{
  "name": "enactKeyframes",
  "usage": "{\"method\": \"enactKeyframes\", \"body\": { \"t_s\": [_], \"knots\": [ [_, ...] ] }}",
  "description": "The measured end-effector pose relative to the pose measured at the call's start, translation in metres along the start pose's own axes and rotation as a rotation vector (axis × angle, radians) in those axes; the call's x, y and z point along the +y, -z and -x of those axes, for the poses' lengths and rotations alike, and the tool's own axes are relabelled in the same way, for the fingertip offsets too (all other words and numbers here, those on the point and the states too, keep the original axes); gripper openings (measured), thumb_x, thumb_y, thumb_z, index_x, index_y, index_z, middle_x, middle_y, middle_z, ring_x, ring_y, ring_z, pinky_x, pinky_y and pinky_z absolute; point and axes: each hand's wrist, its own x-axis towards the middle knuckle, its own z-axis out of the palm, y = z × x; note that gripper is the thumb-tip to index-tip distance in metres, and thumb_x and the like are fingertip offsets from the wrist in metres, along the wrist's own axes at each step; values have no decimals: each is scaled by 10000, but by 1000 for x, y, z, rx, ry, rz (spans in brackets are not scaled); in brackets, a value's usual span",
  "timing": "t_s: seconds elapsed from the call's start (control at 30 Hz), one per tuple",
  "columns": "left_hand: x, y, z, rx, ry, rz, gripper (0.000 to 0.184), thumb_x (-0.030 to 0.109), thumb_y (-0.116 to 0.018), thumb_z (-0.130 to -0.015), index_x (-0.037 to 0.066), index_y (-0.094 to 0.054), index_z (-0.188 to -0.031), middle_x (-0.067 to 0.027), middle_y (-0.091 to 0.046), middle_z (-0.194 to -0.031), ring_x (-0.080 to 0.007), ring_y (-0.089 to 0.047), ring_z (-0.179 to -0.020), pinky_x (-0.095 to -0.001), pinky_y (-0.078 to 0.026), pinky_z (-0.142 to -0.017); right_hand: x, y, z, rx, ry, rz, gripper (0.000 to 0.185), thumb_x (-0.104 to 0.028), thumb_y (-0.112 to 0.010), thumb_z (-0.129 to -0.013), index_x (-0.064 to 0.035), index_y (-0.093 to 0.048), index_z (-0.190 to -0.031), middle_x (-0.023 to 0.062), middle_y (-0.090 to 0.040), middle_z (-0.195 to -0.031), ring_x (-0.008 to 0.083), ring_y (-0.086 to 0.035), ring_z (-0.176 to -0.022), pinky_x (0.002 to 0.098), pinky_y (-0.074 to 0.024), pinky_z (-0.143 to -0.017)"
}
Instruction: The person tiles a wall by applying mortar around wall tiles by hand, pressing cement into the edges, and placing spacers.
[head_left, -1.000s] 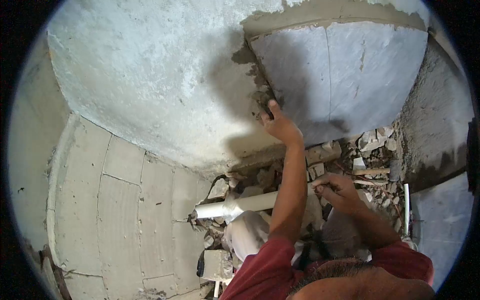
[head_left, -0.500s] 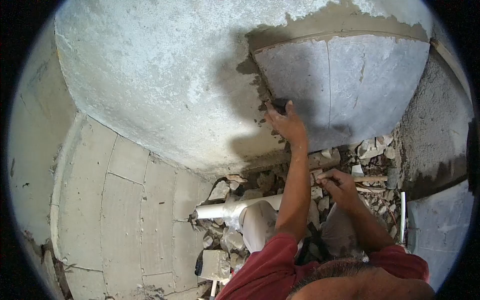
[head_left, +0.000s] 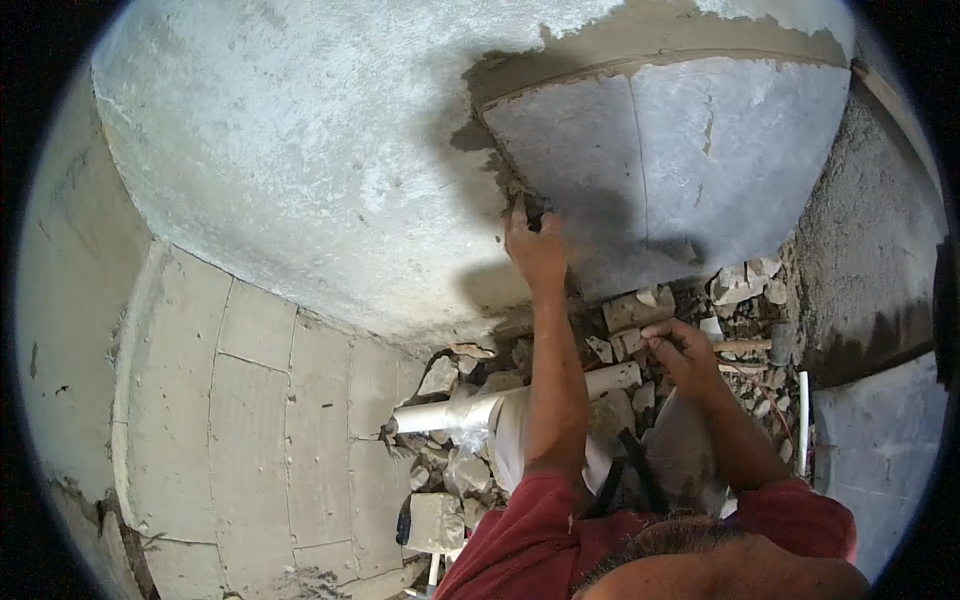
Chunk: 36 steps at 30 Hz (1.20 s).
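Note:
My left hand (head_left: 536,248) reaches up to the left edge of a large grey tile (head_left: 715,165) on the wall. Its thumb and fingers curl around a small dark thing (head_left: 534,213) that I cannot make out, partly hidden by the hand. Wet mortar (head_left: 512,182) shows along that edge. Lower down, my right hand (head_left: 688,362) hangs above the rubble with thumb and forefinger pinched together. A pale broken piece (head_left: 628,344) is just by its fingertips; whether the fingers hold it or anything else is unclear.
Broken rubble (head_left: 468,475) lies along the wall's foot, with a white pipe (head_left: 425,416) across it. A wooden-handled hammer (head_left: 745,346) rests right of my right hand. A thin white tube (head_left: 803,425) stands farther right. Plank-patterned tiles (head_left: 250,420) cover the surface at left.
My left hand has shifted slightly left and down along the tile edge, its fingers now pointing upward. My right hand has risen a little, still pinched. The view has shifted slightly.

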Motion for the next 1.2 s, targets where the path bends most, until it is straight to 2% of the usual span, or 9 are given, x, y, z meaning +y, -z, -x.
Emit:
{"method": "enactKeyframes", "body": {
  "t_s": [0.1, 0.2, 0.3, 0.37, 0.43, 0.5, 0.6, 1.0, 1.2],
  "knots": [
    [5, 22, -5, -161, 54, 116, 489, 92, -521, -788, -39, -439, -1253, -158, -585, -948, -224, -551, -891, -319, -448, -766, 11, 3, -2, -27, 52, -44, 132, -67, -509, -866, 13, -582, -942, 45, -607, -860, 92, -526, -757, 241, -426, -681],
    [-7, 39, -21, -340, 119, 218, 487, 108, -530, -791, -24, -449, -1253, -91, -608, -883, -143, -567, -768, -253, -446, -698, 22, 3, -3, -14, -30, -27, 216, -165, -548, -852, 7, -600, -973, 120, -637, -884, 175, -593, -811, 319, -456, -740],
    [-51, 42, -44, -423, 134, 466, 491, 113, -540, -789, -5, -453, -1258, -97, -610, -921, -157, -569, -791, -259, -450, -720, 26, 1, -6, -41, 13, 48, 226, -173, -539, -852, 3, -604, -979, 115, -635, -876, 171, -587, -798, 321, -453, -742],
    [-81, 48, -62, -460, -243, -42, 494, 119, -552, -789, -12, -454, -1254, -96, -609, -944, -158, -566, -804, -259, -446, -741, 24, -2, -8, -59, 60, 22, 166, -100, -517, -855, 14, -580, -957, 73, -610, -859, 131, -557, -785, 273, -444, -714],
    [-69, 54, -60, -506, -228, -44, 488, 125, -562, -791, -24, -458, -1244, -100, -607, -970, -161, -565, -829, -262, -442, -763, 16, -8, -9, -58, 45, -19, 138, -63, -505, -856, 20, -569, -946, 54, -598, -854, 114, -545, -781, 253, -442, -704],
    [-52, 54, -53, -550, 175, 465, 475, 130, -571, -798, -43, -464, -1227, -108, -603, -1000, -168, -565, -867, -267, -437, -787, 5, -13, -10, -40, -26, -71, 141, -63, -503, -854, 19, -570, -945, 57, -600, -861, 120, -550, -787, 262, -449, -713],
    [-49, 57, -48, -642, 107, 610, 481, 153, -595, -803, -64, -462, -1211, -109, -599, -1016, -172, -564, -916, -277, -432, -819, 3, -17, -11, -29, -25, 32, 177, -93, -527, -833, 5, -604, -959, 100, -619, -877, 168, -576, -803, 306, -448, -740],
    [-49, 52, 9, -89, 192, 1101, 340, 186, -623, -831, -34, -534, -1076, -95, -591, -1019, -188, -562, -940, -314, -462, -830, 8, -16, -5, 8, 1, 115, 169, -77, -532, -844, 14, -594, -972, 111, -634, -910, 174, -590, -870, 299, -458, -773],
    [-21, 20, 5, 181, 27, 303, 435, 203, -593, -829, -46, -496, -1172, -163, -580, -1051, -259, -550, -961, -363, -418, -854, 11, -15, -8, -1, 29, 170, 172, -88, -533, -840, 18, -597, -958, 111, -635, -913, 171, -591, -859, 300, -457, -778]
  ]
}}
